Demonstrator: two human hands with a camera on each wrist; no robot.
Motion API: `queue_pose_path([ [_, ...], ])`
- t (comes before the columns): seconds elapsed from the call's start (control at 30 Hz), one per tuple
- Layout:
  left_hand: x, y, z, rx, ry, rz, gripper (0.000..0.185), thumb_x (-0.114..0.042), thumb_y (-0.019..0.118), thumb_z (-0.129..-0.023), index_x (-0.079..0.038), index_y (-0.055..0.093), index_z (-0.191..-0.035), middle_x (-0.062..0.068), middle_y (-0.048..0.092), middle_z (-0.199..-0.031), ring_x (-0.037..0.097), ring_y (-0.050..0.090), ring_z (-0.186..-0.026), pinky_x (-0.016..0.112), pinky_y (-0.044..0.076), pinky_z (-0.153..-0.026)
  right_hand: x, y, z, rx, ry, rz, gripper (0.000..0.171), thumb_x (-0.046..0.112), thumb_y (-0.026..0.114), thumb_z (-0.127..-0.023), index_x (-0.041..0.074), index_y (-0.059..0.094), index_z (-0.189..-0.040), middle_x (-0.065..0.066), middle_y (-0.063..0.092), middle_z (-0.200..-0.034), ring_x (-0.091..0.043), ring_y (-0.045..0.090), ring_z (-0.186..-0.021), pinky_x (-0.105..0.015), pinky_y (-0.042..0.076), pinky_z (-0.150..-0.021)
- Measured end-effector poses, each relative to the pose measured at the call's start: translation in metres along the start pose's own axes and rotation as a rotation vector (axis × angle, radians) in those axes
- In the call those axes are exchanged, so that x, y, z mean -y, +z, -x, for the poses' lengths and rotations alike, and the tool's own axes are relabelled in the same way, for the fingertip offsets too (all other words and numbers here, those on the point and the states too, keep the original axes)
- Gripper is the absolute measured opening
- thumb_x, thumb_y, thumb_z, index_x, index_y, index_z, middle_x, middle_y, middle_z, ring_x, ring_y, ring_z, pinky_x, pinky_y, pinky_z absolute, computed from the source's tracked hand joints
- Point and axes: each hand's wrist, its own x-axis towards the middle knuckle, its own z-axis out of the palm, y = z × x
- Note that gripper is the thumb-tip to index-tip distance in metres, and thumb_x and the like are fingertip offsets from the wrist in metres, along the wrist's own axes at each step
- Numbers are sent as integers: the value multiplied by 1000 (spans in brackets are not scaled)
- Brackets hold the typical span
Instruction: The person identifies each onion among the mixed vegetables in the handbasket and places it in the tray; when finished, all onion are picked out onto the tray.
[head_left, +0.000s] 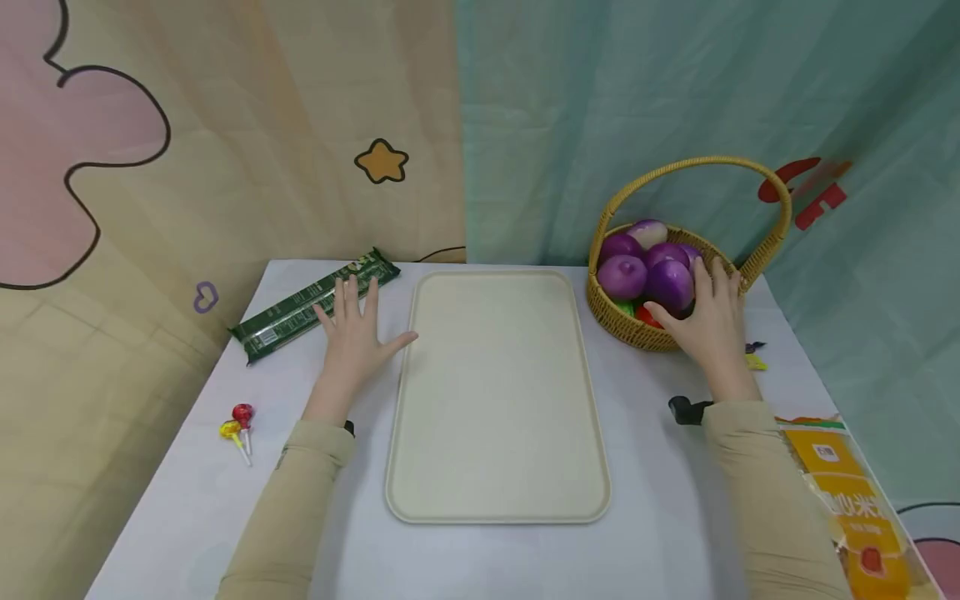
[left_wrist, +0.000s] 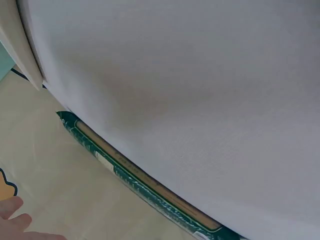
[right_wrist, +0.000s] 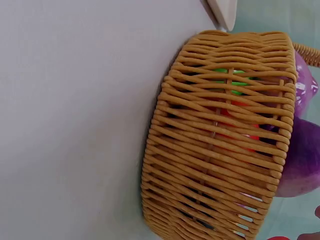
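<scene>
Vegetables, glossy purple, are piled in wicker basket, two o'clock from tray; probably light, kinda slick, best cupped mid-body. Right hand, left hand: both spread wide, nothing visibly gripped.

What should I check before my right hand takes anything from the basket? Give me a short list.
1. Right hand at the basket: ok, over its right side.
2. Basket upright: ok, handle pointing up.
3. Right hand touching a purple vegetable: cannot tell.
4. Red piece fully exposed: not ok, only part of it shows.
5. Left hand free: ok, holding nothing.
6. Lollipops off the tray: ok, they lie left of it.
</scene>
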Motion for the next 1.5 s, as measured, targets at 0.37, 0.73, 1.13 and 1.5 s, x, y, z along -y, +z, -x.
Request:
queue_pose_path([
  [0.37,13,15,17,337,-107,284,68,-35,59,-97,2,35,-149,32,33,-148,50,29,-136,66,34,-110,-7,22,2,-28,155,-171,92,53,63,-90,1,22,-154,-31,26,-152,-50,32,-137,-69,30,-111],
  [0.73,10,18,19,602,-168,532,60,-9,63,-94,4,37,-147,15,63,-98,16,62,-77,28,54,-71,0,35,-2,-89,290,-298,74,38,64,-93,3,30,-148,-25,35,-150,-44,37,-137,-63,32,-115],
  [1.13,-10,27,17,617,-174,580,64,-3,63,-91,3,35,-148,16,63,-95,18,62,-77,27,53,-69,64,50,14,-66,126,-540,70,28,75,-87,4,40,-142,-22,50,-136,-37,51,-120,-54,48,-102],
  [1.5,-8,34,22,609,-337,733,46,-3,62,-93,5,47,-136,12,61,-88,11,63,-68,26,60,-68,152,137,9,380,220,-811,65,35,72,-89,7,44,-140,-16,51,-135,-34,59,-117,-38,57,-92],
])
